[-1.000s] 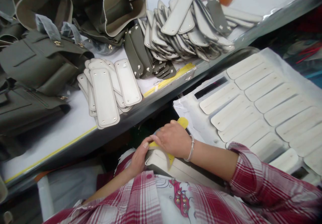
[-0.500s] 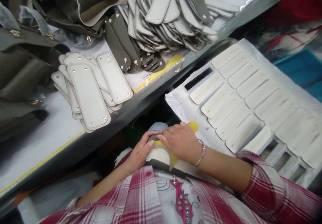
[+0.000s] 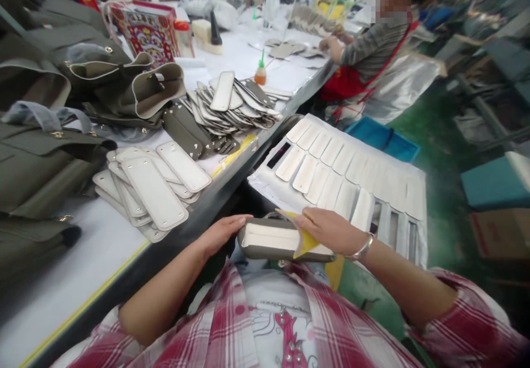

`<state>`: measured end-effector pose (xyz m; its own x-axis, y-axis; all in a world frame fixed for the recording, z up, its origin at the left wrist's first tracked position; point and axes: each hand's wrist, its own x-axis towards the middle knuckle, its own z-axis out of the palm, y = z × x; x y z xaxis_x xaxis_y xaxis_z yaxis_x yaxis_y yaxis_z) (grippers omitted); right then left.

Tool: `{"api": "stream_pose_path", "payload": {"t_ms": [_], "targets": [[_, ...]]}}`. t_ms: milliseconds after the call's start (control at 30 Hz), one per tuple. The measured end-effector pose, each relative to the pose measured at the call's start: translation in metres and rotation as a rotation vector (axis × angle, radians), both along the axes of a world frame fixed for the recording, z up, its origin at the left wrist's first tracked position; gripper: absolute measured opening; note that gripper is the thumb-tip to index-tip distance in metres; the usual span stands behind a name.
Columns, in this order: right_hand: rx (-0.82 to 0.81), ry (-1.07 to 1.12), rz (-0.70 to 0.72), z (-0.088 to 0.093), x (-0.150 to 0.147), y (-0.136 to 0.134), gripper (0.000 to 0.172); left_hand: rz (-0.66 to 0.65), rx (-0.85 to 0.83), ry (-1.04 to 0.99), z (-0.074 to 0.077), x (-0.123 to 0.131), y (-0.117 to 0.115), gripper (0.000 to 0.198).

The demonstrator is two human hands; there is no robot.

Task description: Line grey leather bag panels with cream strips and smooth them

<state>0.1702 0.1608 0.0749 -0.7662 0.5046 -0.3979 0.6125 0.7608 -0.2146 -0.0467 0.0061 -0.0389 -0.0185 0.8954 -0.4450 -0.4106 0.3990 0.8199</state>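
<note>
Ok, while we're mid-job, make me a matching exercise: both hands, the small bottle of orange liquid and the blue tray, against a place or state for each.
Column one:
1. Left hand
2. Right hand
3. Small bottle of orange liquid
4. Blue tray

Column two:
A. Beyond the rows of pale pieces
B. Holding a yellow piece
C. At one end of the dark item with a pale face
D. Upright on the white table, green tip up

Right pairs: 1-C, 2-B, 3-D, 4-A
</note>
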Motion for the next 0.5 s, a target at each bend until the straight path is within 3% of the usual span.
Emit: {"api": "stream_pose_path", "payload": {"t_ms": [133,300,400,500], "targets": [[-0.284,0.128,-0.15,0.007,0.034,-0.029,0.035,-0.069,-0.014,0.189,0.006,-0.002,0.006,0.041],[-0.425,0.357,-0.264,-0.016,0.042,-0.078,0.029,-0.126,-0.097,0.336,0.023,0.0,0.002,0.035],[-0.524,0.459,-0.322,-0.029,0.035,-0.106,0.028,-0.203,-0.188,0.29,0.033,0.005,-0.004,0.042],[-0.713,0.517,-0.466,-0.041,0.023,-0.129,0.028,-0.148,-0.273,0.079,0.035,0.015,-0.008,0.042]]}}
